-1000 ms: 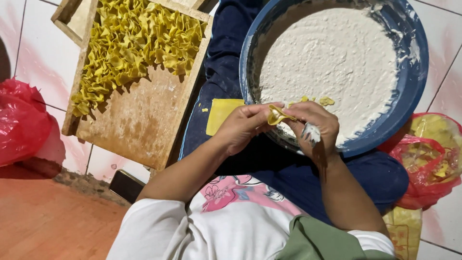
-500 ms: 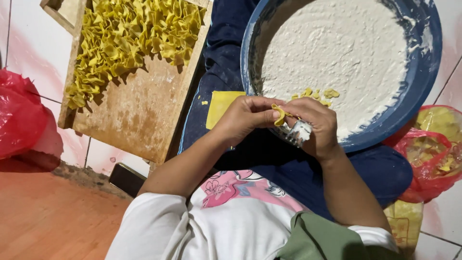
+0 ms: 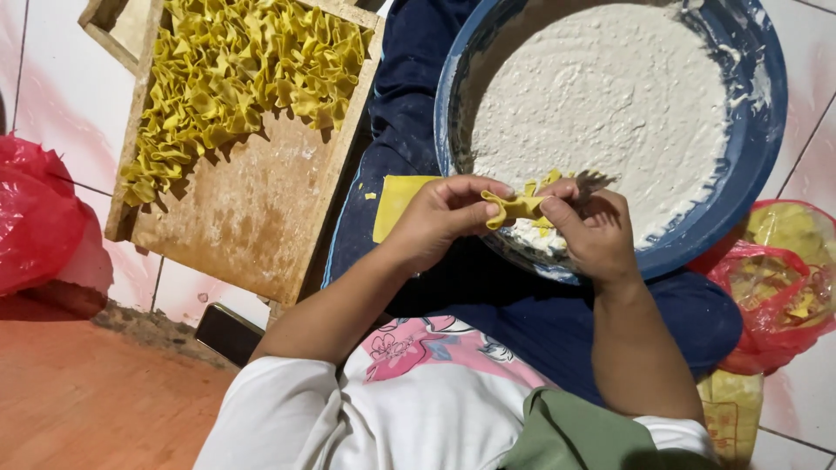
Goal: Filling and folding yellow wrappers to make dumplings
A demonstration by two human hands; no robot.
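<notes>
Both hands meet over the near rim of the blue basin (image 3: 766, 130) on the person's lap. The left hand (image 3: 440, 222) and right hand (image 3: 592, 231) pinch a yellow dough wrapper (image 3: 514, 207) between clenched fingers, folding it. The wooden tray (image 3: 252, 226) on the tiled floor (image 3: 52, 96) is roughly half covered with folded dumplings (image 3: 235, 78) at its far end; its near half lies bare. White filling (image 3: 610, 96) fills most of the basin, so by my judgement much work remains. A flat wrapper (image 3: 396, 204) lies on the knee. Red plastic bags (image 3: 39, 218) sit beside.
</notes>
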